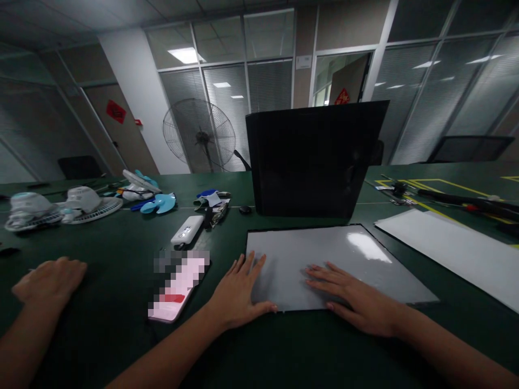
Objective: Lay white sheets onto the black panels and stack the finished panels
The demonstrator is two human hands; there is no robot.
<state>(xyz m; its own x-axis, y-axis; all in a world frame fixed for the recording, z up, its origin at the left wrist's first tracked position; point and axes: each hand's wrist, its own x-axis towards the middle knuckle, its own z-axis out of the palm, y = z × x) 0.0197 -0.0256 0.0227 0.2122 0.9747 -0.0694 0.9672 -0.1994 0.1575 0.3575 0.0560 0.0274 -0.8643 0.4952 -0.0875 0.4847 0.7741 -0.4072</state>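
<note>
Left hand [241, 294] and right hand [354, 302] spread open, grasping nothing, on the grey panel [292, 265].
It lies toward the near edge of the tabletop [284, 351]; uneven pressure could skid it, perhaps toppling the black board [312, 162] standing beyond.

I tag grey panel [300, 247] smooth, glossy; green surface [275, 351] matt; blue blades [161, 203] shiny plastic; fan cage [201, 136] metal wire; white sheet [454, 246] smooth, matt.
</note>
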